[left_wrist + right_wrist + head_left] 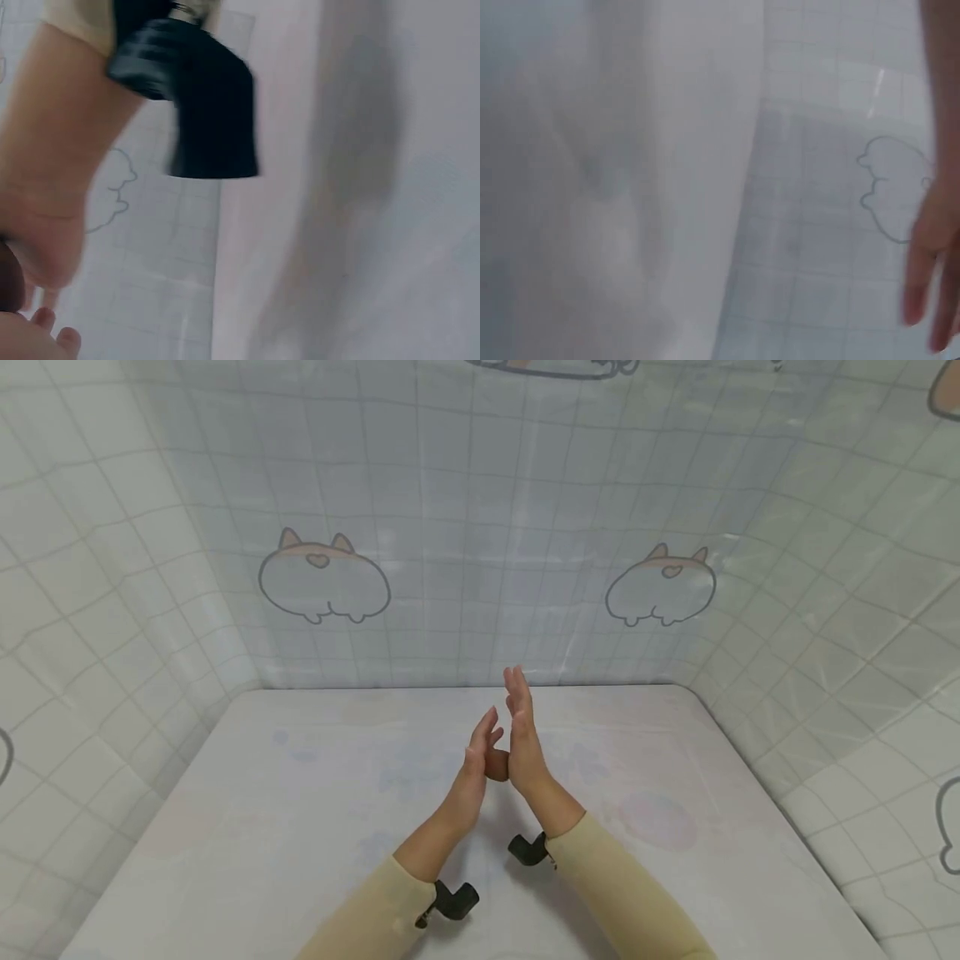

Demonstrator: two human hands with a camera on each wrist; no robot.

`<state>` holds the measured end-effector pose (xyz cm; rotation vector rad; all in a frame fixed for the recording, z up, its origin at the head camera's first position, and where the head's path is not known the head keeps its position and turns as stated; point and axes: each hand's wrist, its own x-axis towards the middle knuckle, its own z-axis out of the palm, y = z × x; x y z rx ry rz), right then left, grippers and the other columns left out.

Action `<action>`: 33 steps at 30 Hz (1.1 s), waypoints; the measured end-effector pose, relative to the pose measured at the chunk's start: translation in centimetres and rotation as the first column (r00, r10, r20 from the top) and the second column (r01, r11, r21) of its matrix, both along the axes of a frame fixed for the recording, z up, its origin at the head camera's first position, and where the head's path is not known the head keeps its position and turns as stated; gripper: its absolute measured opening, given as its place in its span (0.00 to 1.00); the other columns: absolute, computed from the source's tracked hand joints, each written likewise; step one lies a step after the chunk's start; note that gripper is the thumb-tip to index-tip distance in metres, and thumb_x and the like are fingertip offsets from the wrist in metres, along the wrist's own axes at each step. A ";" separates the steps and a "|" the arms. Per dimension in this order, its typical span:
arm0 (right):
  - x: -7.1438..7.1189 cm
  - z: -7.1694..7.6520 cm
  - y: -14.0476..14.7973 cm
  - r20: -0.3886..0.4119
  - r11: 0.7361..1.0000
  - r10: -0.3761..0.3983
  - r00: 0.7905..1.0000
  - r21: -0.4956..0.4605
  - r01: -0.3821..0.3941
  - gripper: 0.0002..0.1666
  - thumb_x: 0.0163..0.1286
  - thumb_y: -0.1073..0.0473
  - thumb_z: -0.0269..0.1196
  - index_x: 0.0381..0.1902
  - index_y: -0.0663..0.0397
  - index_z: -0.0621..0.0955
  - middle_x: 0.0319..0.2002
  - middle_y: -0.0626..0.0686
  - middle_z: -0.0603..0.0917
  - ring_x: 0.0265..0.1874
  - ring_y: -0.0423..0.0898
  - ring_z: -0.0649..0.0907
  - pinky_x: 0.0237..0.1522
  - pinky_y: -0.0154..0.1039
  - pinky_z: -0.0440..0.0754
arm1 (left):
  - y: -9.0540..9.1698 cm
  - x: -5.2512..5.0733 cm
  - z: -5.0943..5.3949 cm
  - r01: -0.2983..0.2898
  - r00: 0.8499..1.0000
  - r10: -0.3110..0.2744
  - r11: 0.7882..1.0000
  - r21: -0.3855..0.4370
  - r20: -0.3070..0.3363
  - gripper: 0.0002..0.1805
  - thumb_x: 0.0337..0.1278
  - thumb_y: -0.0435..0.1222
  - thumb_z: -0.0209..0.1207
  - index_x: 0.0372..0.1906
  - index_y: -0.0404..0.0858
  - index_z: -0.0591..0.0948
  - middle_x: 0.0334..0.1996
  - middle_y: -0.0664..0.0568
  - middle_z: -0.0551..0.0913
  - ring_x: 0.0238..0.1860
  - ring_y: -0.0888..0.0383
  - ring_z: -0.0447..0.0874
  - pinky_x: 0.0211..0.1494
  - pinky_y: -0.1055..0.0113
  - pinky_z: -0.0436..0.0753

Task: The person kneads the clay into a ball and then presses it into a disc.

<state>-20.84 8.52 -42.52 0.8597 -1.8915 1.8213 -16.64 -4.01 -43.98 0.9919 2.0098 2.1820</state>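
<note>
- The brown lump (497, 767) was touched between palms of the left hand (472, 777) and the right hand (527, 753), above the counter (300, 827).
- Fingers of both hands were rather straight.
- Left wrist view showed only its part, at eight o'clock; head view, both palms.

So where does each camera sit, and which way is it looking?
Head: worn on the head, looking forward and down at a brown lump between the left hand and right hand; both sleeves show too.
Left wrist: on the left wrist, facing the right forearm and table; left-hand fingers peek in.
Right wrist: on the right wrist, facing the table and gridded sheet, blurry; one hand shows at the edge, probably the left.
Shared: head and left wrist views both show the lump.
</note>
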 end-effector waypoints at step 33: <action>3.3 -0.7 -1.7 -0.271 0.928 0.284 0.920 0.319 -0.193 0.54 0.74 0.24 0.23 0.80 0.59 0.41 0.79 0.62 0.43 0.78 0.61 0.42 0.75 0.59 0.40 | -1.2 -2.0 1.7 -0.298 0.953 0.274 0.926 0.232 0.132 0.53 0.59 0.77 0.25 0.81 0.50 0.43 0.81 0.54 0.39 0.80 0.48 0.38 0.74 0.35 0.34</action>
